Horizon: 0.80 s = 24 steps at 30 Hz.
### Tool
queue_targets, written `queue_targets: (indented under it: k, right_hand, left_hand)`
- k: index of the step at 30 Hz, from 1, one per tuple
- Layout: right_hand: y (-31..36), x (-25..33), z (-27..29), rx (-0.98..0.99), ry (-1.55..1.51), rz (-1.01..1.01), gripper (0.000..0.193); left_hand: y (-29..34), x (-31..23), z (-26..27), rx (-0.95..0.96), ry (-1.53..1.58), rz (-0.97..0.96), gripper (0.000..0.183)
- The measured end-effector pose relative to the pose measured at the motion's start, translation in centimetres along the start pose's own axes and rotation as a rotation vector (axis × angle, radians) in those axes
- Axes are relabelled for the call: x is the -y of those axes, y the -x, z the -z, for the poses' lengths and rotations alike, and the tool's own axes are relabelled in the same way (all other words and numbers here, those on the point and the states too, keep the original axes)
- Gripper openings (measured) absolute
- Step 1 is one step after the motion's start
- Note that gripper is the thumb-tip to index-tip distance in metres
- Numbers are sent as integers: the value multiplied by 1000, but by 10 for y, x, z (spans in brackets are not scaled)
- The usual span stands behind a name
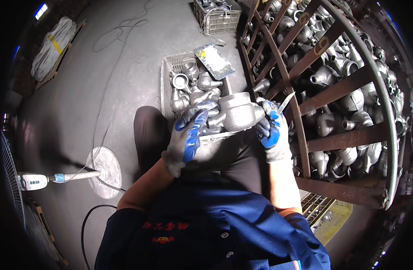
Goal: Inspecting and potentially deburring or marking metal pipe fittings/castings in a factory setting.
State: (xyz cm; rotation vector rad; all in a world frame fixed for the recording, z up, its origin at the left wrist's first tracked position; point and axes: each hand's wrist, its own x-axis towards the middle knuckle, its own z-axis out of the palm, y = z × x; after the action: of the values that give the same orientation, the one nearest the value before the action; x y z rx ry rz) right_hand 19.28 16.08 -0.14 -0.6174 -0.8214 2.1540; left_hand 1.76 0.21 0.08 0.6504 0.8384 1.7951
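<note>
A rounded grey metal casting (239, 113), with a wide collar and short necks at its sides, is held level over the near end of a crate (165, 85). My left hand (191, 130), in a grey and blue coated glove, is closed around its left neck. In a matching glove, my right hand (273, 130) is at the casting's right end, with its fingers against it. A flat, pointed blade-like tool (286, 102) sticks up from that hand; its handle is hidden in the grip. Several similar castings (195, 87) lie in the crate below.
At my right stands a rusty metal cage (301, 105) heaped with castings. A speckled tray (214, 61) rests on the crate's far right corner. Another crate (220, 21) stands farther off. A fan's round base (105, 173) and loose cables (121, 38) lie at the left.
</note>
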Motion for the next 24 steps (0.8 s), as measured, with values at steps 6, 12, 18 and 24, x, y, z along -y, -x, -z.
queue_targets:
  k: [6,12,18,24]
  right_hand:
    - [8,2,-18,-80,192,106,19]
    - [19,15,-30,-93,367,115,18]
    - [10,9,-11,58,-60,-42,20]
    - [-5,5,-1,53,-200,-82,19]
  left_hand:
    - [-1,12,13,4,-6,-22,32]
    - [-4,-14,7,-66,-187,-25,27]
    - [-6,-11,13,-45,-347,-12,32]
    - [-1,14,-22,-91,-407,-245,45]
